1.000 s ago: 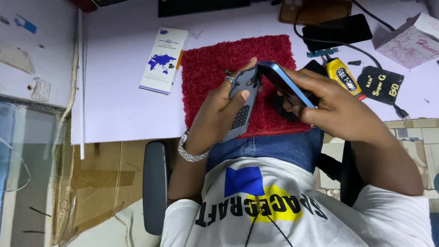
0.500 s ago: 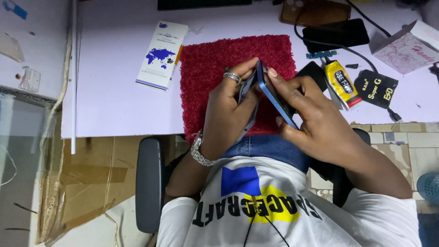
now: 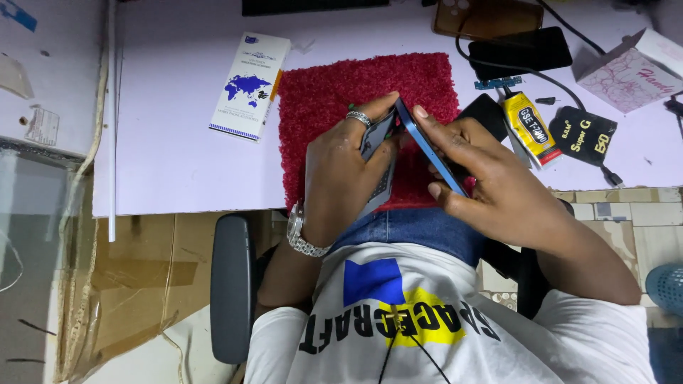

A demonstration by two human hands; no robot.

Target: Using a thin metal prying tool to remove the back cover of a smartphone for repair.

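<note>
A: Left hand [image 3: 341, 178] wraps the dark phone body [image 3: 379, 160], fingers closed round it, over the red mat [image 3: 320, 92].

B: And the right hand [image 3: 498, 192] pinches the blue-edged panel [image 3: 430, 146], splayed off the body, long axis running up-left to down-right.

A: The seam sits between both hands. The body's lower end is hidden behind the palm.

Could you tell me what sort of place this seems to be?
Probably a small phone-repair desk: the left hand and right hand hold an opened blue phone over a red mat, with a glue tube nearby.
</note>
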